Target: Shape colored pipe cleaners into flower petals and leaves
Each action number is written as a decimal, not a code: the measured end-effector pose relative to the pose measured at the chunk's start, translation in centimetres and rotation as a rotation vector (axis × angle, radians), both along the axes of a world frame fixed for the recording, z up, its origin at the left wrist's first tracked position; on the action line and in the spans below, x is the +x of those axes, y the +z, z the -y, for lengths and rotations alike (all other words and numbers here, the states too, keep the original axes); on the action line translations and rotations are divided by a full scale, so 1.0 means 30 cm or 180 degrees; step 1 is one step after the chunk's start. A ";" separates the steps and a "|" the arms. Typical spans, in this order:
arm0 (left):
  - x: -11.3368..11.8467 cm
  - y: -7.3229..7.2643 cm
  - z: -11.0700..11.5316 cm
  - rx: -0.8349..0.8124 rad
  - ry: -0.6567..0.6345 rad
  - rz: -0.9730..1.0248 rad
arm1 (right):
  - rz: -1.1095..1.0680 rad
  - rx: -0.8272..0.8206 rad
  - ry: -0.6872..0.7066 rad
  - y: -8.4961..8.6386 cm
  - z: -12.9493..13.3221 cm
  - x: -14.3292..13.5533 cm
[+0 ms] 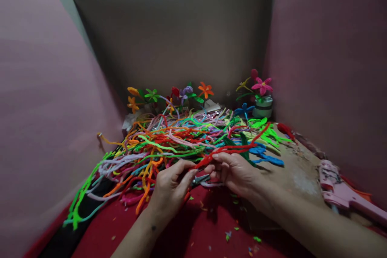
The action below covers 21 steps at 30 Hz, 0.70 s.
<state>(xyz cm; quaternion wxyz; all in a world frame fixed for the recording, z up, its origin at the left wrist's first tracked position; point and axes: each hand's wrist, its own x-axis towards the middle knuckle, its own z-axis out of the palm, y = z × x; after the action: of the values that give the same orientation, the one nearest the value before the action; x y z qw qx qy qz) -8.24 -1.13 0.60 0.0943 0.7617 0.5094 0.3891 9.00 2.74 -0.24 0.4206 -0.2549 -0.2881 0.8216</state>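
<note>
Red pipe cleaners (224, 150) stretch between my two hands and run up to the right, their far ends free. My left hand (174, 181) pinches the near end between thumb and fingers. Further along, my right hand (232, 171) has its thumb and fingers closed on the same red strands. Scissors (200, 179) lie between and just below the hands, blades pointing right, the handles partly hidden by my left hand. Behind the hands spreads a large tangled heap of coloured pipe cleaners (178, 137).
A pink glue gun (338, 191) lies at the right on a brown board (296, 175). Fuzzy flowers (205, 90) and a jar (262, 107) stand at the back. Small scraps dot the red cloth (211, 225). Pink panels (329, 68) rise on both sides.
</note>
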 end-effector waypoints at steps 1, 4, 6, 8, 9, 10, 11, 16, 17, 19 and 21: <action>0.000 -0.003 -0.001 0.0136 -0.0015 -0.0099 | -0.0004 -0.0060 -0.0030 -0.002 0.000 0.000; -0.004 -0.010 -0.002 0.0586 -0.0105 -0.0453 | 0.0046 -0.0137 -0.0239 -0.002 0.001 -0.001; -0.007 -0.013 -0.002 0.0816 -0.0140 -0.0546 | 0.0095 -0.0150 -0.0302 0.000 0.001 -0.002; -0.008 -0.013 0.001 0.0948 -0.0162 -0.0504 | 0.0077 -0.0158 -0.0247 0.000 0.000 -0.003; -0.007 -0.013 0.003 0.0988 -0.0170 -0.0464 | 0.0050 -0.0167 -0.0194 -0.001 0.001 -0.003; -0.005 -0.011 0.005 0.1015 -0.0165 -0.0411 | 0.0029 -0.0165 -0.0153 -0.002 0.002 -0.002; -0.004 -0.010 0.007 0.1019 -0.0152 -0.0361 | 0.0048 -0.0136 -0.0090 -0.003 0.004 -0.001; 0.006 -0.004 0.009 0.0879 -0.0033 -0.0146 | 0.1497 0.1537 0.0267 0.010 0.052 0.013; 0.009 -0.002 0.010 0.0818 -0.0051 -0.0077 | 0.2006 0.2373 -0.0061 0.014 0.064 0.016; 0.018 0.001 0.014 0.0677 -0.0128 0.0082 | 0.2874 0.4083 -0.0960 0.017 0.078 0.018; 0.027 0.003 0.020 0.0561 -0.0239 0.0183 | 0.3532 0.5259 -0.1541 0.015 0.079 0.017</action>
<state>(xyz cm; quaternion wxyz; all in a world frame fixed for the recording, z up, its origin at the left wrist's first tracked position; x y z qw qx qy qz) -7.41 -1.74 0.68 0.0560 0.7741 0.4415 0.4503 9.52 0.38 0.21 0.4269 -0.2811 -0.8591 0.0256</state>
